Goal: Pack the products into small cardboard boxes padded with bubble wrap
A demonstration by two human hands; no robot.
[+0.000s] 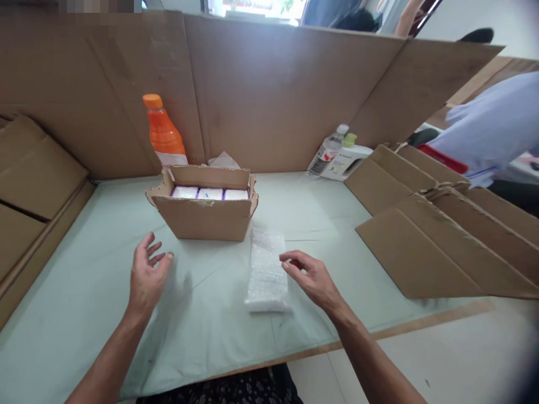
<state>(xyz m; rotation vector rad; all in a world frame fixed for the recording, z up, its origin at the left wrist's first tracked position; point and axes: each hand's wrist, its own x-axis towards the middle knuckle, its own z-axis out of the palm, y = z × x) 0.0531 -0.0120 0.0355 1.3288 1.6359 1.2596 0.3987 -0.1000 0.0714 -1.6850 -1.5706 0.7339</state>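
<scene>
My left hand [148,275] hovers over the cloth in front of the open cardboard box [208,219], its fingers apart and nothing in them. Inside that box stand three white-topped packs [197,194] with purple edges, side by side. To the right of the box lies a flat, clear bubble-wrap bundle [268,272]. Just over the bundle's right edge is my right hand [309,278], fingers loosely curved with a gap at the thumb; it holds nothing, and I cannot tell whether a fingertip touches the wrap.
Behind the box stands an orange bottle [166,134]. A clear water bottle [327,152] and a white jug [347,161] lean by the cardboard back wall [290,101]. Open cartons [425,247] flank the right, cardboard boxes [37,168] the left. A person's blue sleeve [497,123] shows at right.
</scene>
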